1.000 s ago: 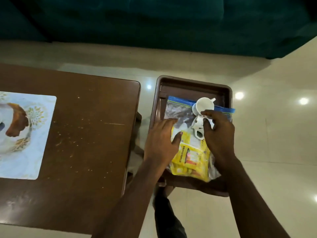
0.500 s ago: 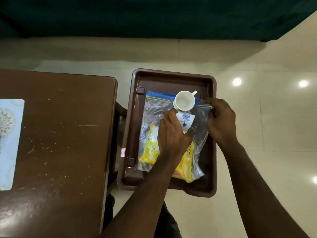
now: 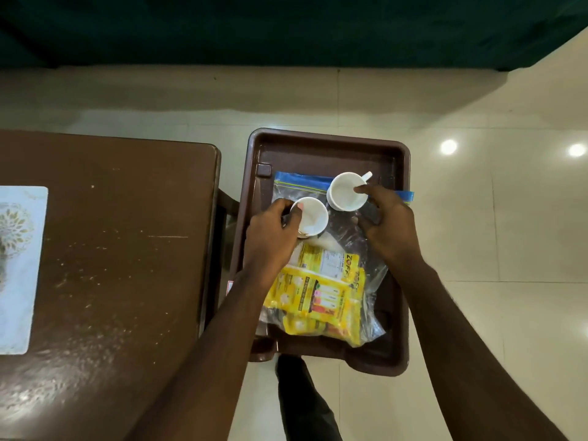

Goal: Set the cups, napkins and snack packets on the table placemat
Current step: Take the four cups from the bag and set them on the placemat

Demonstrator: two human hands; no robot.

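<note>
Pale floor tiles (image 3: 477,218) surround a brown tray (image 3: 318,138). In it, the left hand (image 3: 270,237) pinches the nearer cup (image 3: 313,218) by its rim and the right hand (image 3: 388,224) curls onto the farther cup (image 3: 345,192), both atop a bag (image 3: 350,237) of snack packets (image 3: 318,297). The placemat (image 3: 19,268) lies well apart on the table (image 3: 127,249).

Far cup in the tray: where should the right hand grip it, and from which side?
By its handle, from the far right. The far cup stands upright, mouth up, and the handle juts far-right, clear of the near cup in the left hand. The right hand has a fingertip at its rim.
</note>
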